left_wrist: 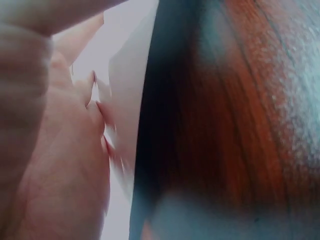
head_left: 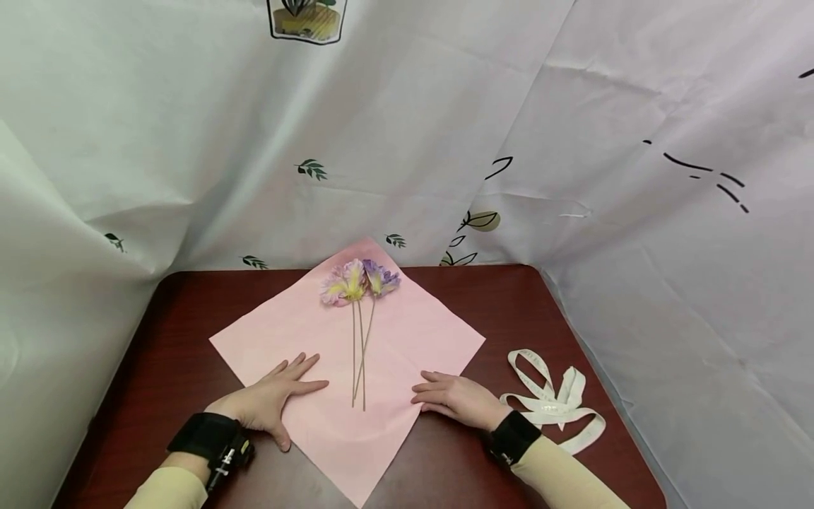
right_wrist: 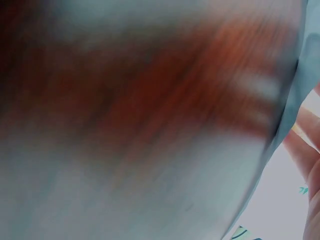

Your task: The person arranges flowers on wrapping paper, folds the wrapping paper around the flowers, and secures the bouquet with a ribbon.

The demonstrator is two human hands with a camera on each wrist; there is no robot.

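In the head view a square of pink wrapping paper (head_left: 394,339) lies turned cornerwise on the table. On it rest a pink-and-yellow flower (head_left: 346,283) and a purple flower (head_left: 381,279), their thin stems (head_left: 354,353) crossing. My left hand (head_left: 270,399) rests with spread fingers on the paper's left edge, thumb over the table side. At the right edge, the fingers of my right hand (head_left: 458,401) lie fairly straight on the paper, which bends slightly there. The right wrist view shows the paper edge (right_wrist: 287,117) beside the fingers (right_wrist: 302,150); where the thumb sits is hidden.
A loosely looped white ribbon (head_left: 553,406) lies on the dark red-brown table (head_left: 184,318), right of my right wrist. White leaf-printed cloth (head_left: 394,141) hangs behind the table and along both sides. The paper's far corner reaches past the back edge, against the cloth.
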